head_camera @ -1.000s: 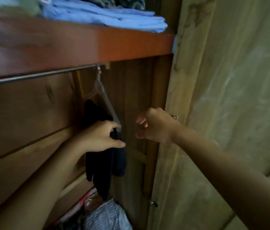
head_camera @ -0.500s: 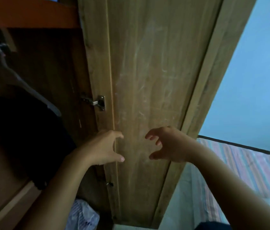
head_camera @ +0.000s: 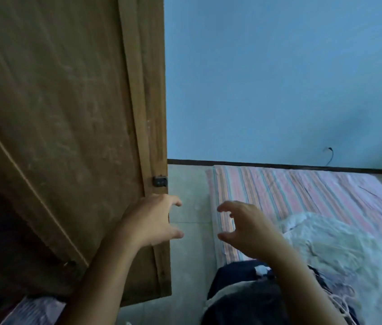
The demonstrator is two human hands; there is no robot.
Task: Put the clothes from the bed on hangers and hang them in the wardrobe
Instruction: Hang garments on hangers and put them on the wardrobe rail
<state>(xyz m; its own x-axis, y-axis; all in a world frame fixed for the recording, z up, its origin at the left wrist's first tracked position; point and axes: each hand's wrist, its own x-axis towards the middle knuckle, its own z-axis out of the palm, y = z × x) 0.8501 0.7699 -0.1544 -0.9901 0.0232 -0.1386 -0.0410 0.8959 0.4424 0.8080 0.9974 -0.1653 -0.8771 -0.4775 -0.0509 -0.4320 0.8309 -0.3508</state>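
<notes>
- Head view, hands: the left hand (head_camera: 153, 219) hangs in front of the free edge of the open wardrobe door (head_camera: 68, 127), fingers loosely curled and spread, holding nothing. Whether it touches the door cannot be told. The right hand (head_camera: 247, 228) is raised over the near edge of the bed (head_camera: 302, 191), fingers likewise loosely curled and apart, empty.
- Head view, task items: the clothes lie heaped at the near end of the bed, a white garment (head_camera: 340, 245) to the right and dark garments (head_camera: 243, 294) below the right forearm. No hanger is in sight.
- Head view, surroundings: striped sheet on the bed, tiled floor (head_camera: 187, 184) between bed and wardrobe, blue wall (head_camera: 279, 78) behind.
- Judged step: reaching for the next garment.
- Judged risks: the heap is tangled, with pale cords (head_camera: 344, 301) trailing at its right, so lifting one piece may drag others to the floor. The door stands close to the left hand; a careless swing could knock it.
</notes>
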